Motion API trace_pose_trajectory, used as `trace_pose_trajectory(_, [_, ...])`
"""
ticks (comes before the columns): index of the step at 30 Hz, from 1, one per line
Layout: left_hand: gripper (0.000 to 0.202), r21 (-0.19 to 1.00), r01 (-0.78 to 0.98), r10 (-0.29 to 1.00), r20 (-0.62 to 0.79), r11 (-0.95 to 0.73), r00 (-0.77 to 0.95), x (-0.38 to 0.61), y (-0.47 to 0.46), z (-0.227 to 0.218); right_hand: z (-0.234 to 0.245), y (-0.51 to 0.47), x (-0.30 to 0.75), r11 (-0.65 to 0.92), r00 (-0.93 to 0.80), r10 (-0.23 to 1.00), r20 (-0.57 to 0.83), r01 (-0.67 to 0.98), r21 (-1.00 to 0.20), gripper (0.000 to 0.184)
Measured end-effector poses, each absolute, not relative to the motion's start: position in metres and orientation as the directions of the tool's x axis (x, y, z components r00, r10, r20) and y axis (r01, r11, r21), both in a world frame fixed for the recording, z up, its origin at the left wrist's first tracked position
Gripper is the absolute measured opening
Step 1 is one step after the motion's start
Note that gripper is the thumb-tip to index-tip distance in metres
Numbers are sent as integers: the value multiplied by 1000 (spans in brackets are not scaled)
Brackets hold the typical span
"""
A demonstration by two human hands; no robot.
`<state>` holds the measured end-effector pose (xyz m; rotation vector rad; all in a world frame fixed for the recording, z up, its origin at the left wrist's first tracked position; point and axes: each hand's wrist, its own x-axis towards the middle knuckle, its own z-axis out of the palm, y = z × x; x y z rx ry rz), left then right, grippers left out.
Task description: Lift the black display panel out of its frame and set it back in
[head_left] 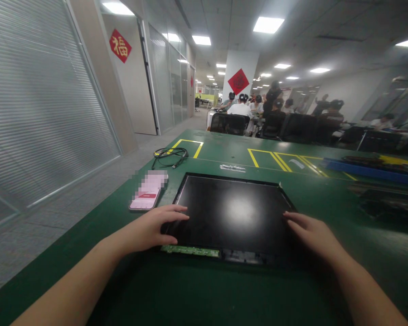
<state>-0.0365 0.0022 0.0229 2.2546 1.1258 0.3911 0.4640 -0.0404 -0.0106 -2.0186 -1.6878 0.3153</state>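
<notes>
A black flat display panel (231, 213) lies face up on the green table (204, 290), with a narrow green circuit strip (190, 250) showing along its near edge. My left hand (156, 226) rests on the panel's near left corner, fingers stretched over the dark glass. At the right edge, my right hand (313, 233) lies flat with its fingers extended against the panel's frame. Neither hand is closed around anything.
A phone (148, 192) lies left of the panel, a coiled black cable (170, 156) beyond it. Yellow tape lines (279, 158) mark the table. A blue tray (370, 170) and dark parts (387, 203) sit at the right. Several people sit at desks far behind.
</notes>
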Motion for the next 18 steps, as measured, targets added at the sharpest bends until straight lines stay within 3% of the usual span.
trace_pose_trajectory(7, [53,642,553,746,45,-531,665,-33,-1,22,-12,-40,464,-127,222,966,134,855,-502,40])
trace_pose_trajectory(18, [52,623,549,733,59,-557,678,-32,-5,24,-13,-42,463,-165,242,966,91,848,-503,47])
